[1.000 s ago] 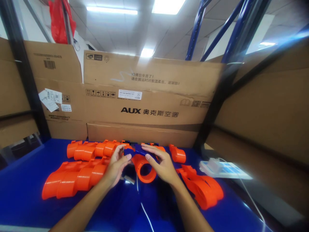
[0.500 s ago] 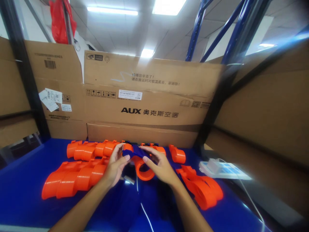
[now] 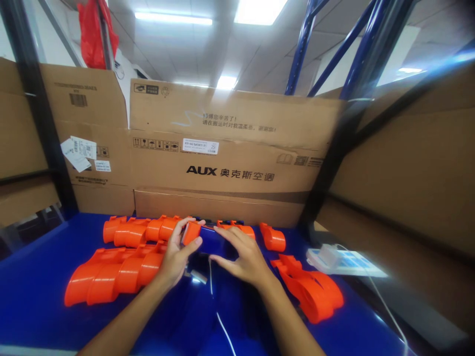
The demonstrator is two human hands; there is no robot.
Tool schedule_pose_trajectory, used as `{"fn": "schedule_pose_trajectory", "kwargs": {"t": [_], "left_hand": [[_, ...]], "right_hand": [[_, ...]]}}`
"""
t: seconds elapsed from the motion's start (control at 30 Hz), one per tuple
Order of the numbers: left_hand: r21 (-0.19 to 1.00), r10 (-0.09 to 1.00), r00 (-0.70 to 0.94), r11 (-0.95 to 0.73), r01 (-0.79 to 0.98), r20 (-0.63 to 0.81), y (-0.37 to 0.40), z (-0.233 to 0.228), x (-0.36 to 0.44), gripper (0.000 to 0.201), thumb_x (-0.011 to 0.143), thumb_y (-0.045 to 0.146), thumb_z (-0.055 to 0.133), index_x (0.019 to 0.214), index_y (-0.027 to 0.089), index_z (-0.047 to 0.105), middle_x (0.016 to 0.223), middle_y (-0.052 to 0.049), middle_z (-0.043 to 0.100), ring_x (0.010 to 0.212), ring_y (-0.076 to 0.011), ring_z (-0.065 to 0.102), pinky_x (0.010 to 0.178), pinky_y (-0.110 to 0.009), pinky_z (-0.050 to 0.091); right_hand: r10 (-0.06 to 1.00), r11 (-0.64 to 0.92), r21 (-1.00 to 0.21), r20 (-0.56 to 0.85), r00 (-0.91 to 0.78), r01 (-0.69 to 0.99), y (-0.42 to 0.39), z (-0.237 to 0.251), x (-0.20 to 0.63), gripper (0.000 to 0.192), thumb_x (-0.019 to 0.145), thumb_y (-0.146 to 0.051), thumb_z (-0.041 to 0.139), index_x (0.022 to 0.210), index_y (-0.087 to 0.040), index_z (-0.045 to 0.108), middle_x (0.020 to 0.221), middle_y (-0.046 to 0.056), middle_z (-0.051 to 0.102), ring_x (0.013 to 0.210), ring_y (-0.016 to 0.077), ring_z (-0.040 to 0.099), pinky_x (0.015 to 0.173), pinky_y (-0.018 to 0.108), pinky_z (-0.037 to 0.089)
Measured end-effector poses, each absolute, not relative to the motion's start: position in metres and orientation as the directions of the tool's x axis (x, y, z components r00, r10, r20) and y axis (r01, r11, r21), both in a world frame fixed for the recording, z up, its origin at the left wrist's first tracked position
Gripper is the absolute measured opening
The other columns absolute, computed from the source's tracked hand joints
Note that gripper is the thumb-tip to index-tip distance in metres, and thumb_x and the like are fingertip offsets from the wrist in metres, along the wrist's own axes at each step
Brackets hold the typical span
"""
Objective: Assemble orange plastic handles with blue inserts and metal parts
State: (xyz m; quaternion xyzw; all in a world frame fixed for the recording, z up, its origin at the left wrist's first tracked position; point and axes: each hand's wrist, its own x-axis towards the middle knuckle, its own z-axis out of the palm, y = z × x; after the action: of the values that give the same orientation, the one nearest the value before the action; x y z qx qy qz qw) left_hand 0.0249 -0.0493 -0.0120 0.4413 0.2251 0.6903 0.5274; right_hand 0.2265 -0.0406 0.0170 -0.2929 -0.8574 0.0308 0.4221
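My left hand (image 3: 177, 254) pinches the orange end of a plastic part (image 3: 191, 233) above the table. A dark blue piece (image 3: 213, 241) lies beside that orange end, between my hands, and seems joined to it. My right hand (image 3: 241, 254) curves around the blue piece, fingers along its upper edge and thumb at its lower edge. Below the hands lie a small shiny metal-looking piece (image 3: 199, 277) and a white cable (image 3: 224, 329).
Overlapping orange ring-shaped parts lie in rows (image 3: 111, 277) at left, with more orange parts (image 3: 315, 291) at right. A white power strip (image 3: 345, 262) sits on the right edge of the blue table (image 3: 33, 267). Cardboard (image 3: 230, 193) walls the back.
The held part has turned. Its orange ring, which hung below the blue piece, no longer shows, and a broader blue face does. My right thumb has moved down and left, away from the fingers.
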Motion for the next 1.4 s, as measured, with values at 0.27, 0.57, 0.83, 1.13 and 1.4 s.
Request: {"fn": "schedule_pose_trajectory", "kwargs": {"t": [0.27,0.57,0.83,1.13,1.4], "left_hand": [[0.787,0.898,-0.149,-0.436,-0.437,0.415,-0.047,-0.015,0.025,0.047,0.07,0.025,0.082,0.107,0.026,0.054,0.121,-0.007,0.068,0.113,-0.025,0.063,0.101,-0.041,0.045],[0.782,0.913,-0.167,-0.405,-0.474,0.372,-0.047,-0.014,0.024,0.049,0.067,0.025,0.084,0.106,0.027,0.054,0.12,-0.007,0.068,0.11,-0.0264,0.064,0.097,-0.041,0.048],[0.692,0.918,-0.071,-0.343,-0.635,0.39,-0.05,-0.018,0.02,0.051,0.075,0.038,0.076,0.121,0.025,0.059,0.132,-0.008,0.061,0.127,-0.0295,0.053,0.104,-0.039,0.044],[0.749,0.979,-0.04,-0.179,-0.638,0.199,-0.049,-0.032,0.021,0.037,0.066,0.033,0.085,0.094,0.019,0.065,0.085,-0.004,0.073,0.076,-0.0206,0.07,0.071,-0.032,0.057],[0.678,0.962,-0.259,-0.249,-0.691,0.089,-0.026,-0.02,0.01,0.038,0.075,0.047,0.076,0.092,0.014,0.067,0.081,-0.005,0.073,0.064,-0.0134,0.068,0.058,-0.021,0.056]], "right_hand": [[0.451,0.846,-0.165,0.728,-0.516,0.507,-0.04,0.014,0.225,0.06,0.083,-0.043,0.072,0.139,-0.032,0.053,0.112,0.011,0.066,0.103,0.0302,0.062,0.09,0.048,0.05],[0.431,0.85,-0.139,0.738,-0.518,0.509,-0.038,0.01,0.225,0.064,0.084,-0.042,0.071,0.143,-0.033,0.048,0.113,0.011,0.065,0.104,0.0302,0.062,0.089,0.049,0.05],[0.595,0.795,-0.478,0.734,-0.328,0.373,-0.043,0.016,0.223,0.054,0.086,-0.042,0.067,0.137,-0.03,0.055,0.126,0.01,0.064,0.112,0.0295,0.061,0.097,0.047,0.047],[0.838,0.407,-0.906,0.32,-0.441,0.115,-0.042,0.01,0.214,0.052,0.096,-0.061,0.038,0.096,-0.022,0.074,0.086,0.005,0.074,0.09,0.0253,0.068,0.083,0.039,0.056],[0.566,0.824,-0.499,0.687,-0.457,0.269,-0.045,0.015,0.218,0.074,0.08,-0.045,0.074,0.143,-0.024,0.043,0.147,0.012,0.048,0.136,0.0301,0.043,0.114,0.05,0.033]]}}
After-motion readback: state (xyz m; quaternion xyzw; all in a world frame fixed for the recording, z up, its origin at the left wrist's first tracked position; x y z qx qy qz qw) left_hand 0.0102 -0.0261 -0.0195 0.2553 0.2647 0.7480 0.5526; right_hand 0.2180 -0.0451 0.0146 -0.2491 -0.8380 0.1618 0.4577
